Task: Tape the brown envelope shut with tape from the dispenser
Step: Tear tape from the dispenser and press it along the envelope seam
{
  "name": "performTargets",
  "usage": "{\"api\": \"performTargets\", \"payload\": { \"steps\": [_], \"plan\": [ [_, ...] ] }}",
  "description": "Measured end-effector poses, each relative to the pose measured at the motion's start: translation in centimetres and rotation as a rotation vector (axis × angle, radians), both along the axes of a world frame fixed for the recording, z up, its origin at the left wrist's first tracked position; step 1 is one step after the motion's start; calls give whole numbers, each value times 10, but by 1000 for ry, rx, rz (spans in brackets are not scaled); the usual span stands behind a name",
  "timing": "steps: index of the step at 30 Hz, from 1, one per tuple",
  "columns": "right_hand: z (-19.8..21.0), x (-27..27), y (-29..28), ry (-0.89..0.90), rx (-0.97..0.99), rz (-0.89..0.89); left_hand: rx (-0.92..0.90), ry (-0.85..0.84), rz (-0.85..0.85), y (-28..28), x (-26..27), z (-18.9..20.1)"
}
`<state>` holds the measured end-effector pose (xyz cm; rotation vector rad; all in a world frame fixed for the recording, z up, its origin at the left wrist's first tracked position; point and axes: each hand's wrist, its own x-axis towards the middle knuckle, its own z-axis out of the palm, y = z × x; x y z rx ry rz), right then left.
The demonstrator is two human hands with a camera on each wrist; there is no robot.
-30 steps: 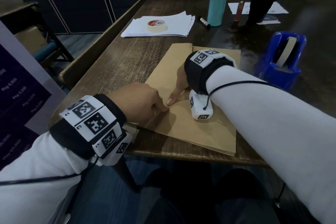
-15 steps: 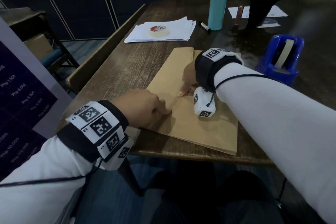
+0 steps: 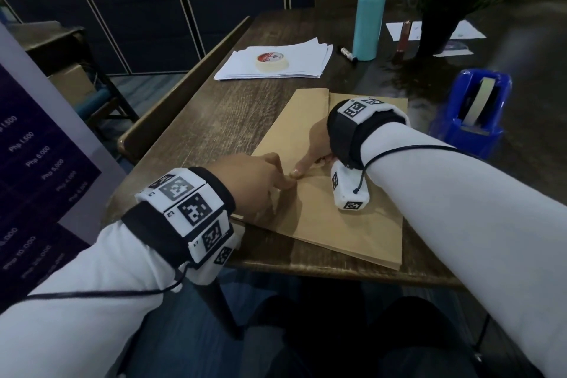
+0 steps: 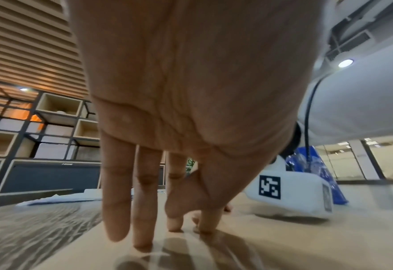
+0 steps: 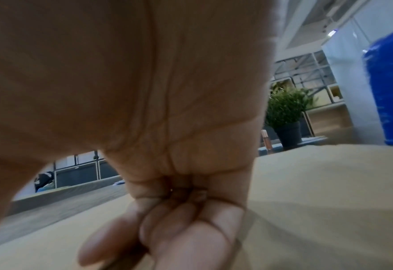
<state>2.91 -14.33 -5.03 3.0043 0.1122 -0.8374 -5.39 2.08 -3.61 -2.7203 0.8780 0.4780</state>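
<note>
The brown envelope point(image 3: 337, 224) lies flat near the wooden table's front edge. My left hand point(image 3: 283, 182) rests on its left part with straight fingers point(image 4: 142, 219) pressing down. A strip of clear tape point(image 4: 191, 255) shines on the paper under them. My right hand point(image 3: 308, 161) sits just beyond, thumb tip down on the envelope almost touching the left fingers. Its other fingers point(image 5: 167, 228) are curled into the palm and hold nothing. The blue tape dispenser point(image 3: 472, 113) stands at the right, beyond my right forearm.
A masking tape roll point(image 3: 271, 61) lies on a stack of white papers point(image 3: 294, 67) at the back. Behind it are a marker point(image 3: 348, 54), a teal bottle point(image 3: 368, 15) and a potted plant point(image 3: 441, 9). A wooden bench back point(image 3: 184, 101) runs along the table's left side.
My right thumb slid along the envelope away from the left fingers, then came back close to them. The left hand has stayed pressing in place.
</note>
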Motion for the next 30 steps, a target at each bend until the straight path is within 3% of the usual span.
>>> {"api": "performTargets", "payload": {
  "steps": [5, 11, 19, 25, 30],
  "plan": [
    [-3, -1, 5, -93, -142, 48, 120, -95, -94, -11, -10, 3],
    [-7, 5, 2, -86, -118, 10, 196, -119, -131, -12, -19, -1],
    [-6, 1, -11, -6, 125, -104, 80, -28, -175, 5, -8, 1],
    [2, -6, -7, 13, 51, -13, -225, 144, 0, 17, 1, 7],
    [1, -6, 0, -6, -62, 11, -108, 51, -57, 7, -2, 3]
  ]
}}
